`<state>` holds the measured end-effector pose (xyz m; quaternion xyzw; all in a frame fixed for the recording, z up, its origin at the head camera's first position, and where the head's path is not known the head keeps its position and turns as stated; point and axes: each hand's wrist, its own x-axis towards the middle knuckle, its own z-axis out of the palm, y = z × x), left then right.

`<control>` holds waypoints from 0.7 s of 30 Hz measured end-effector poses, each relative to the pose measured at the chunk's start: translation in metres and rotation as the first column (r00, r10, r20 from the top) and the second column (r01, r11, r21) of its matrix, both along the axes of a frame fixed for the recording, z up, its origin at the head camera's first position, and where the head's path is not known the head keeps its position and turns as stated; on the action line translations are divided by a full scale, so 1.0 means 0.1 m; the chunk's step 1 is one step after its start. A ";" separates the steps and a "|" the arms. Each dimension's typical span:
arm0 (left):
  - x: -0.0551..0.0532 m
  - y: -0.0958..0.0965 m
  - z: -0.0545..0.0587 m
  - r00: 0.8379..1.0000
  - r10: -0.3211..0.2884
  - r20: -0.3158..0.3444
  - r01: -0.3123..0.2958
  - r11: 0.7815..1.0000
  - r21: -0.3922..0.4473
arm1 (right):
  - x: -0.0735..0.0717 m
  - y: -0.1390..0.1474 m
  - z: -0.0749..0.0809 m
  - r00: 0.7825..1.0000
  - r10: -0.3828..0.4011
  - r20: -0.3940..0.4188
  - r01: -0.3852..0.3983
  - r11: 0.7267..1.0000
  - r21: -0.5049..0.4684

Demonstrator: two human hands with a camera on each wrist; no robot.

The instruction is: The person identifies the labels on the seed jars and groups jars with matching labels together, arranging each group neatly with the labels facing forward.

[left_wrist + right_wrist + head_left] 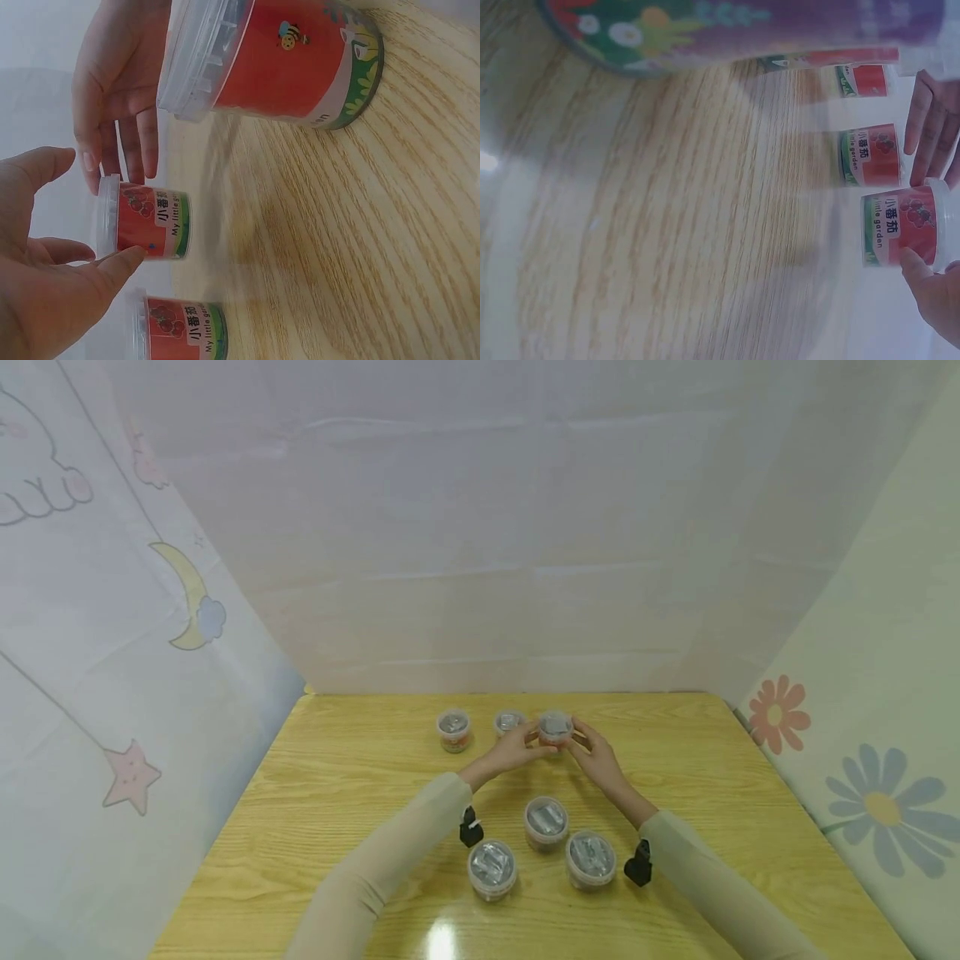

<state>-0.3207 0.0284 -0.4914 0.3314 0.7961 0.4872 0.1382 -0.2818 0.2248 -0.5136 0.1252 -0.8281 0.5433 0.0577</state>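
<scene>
Both hands meet at a small clear-lidded tub (555, 728) with a red tomato label and a green band. My left hand (513, 750) holds it from the left, one digit over the label (127, 217) in the left wrist view. From the right, my right hand (597, 762) grips the same tub, its thumb on the red label (919, 225) in the right wrist view. Just left of it stands a second red tub (870, 156), partly behind the left hand in the head view. Whether the held tub touches the table is unclear.
Another red tub (453, 732) stands at the back left of the wooden table (352, 793). Nearer are three more lidded tubs: one in the middle (546, 823), one front left (492, 870), one front right (590, 860). Hanging cloth (480, 568) backs the table.
</scene>
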 end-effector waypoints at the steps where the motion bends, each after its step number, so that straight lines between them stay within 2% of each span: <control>1: 0.00 0.00 0.00 1.000 -0.004 -0.001 0.004 1.000 -0.003 | 0.00 0.00 0.01 1.000 0.007 0.004 -0.007 1.000 0.005; 9: -0.02 0.00 -0.04 0.999 -0.050 -0.018 0.050 0.999 -0.017 | 0.14 -0.10 0.27 0.996 0.034 0.082 -0.033 0.999 -0.017; 14: -0.01 0.00 -0.07 0.997 -0.060 -0.040 0.057 0.996 -0.065 | 0.04 -0.05 0.11 0.993 0.025 0.112 -0.025 1.000 0.007; 17: 0.01 0.00 -0.07 0.999 -0.032 -0.019 0.030 0.993 -0.117 | 0.00 -0.03 0.00 0.993 0.013 0.115 -0.017 0.999 0.029; 21: 0.00 0.00 -0.07 1.000 0.011 0.020 -0.008 0.987 -0.159 | -0.02 -0.02 -0.04 0.993 0.009 0.121 -0.012 1.000 0.029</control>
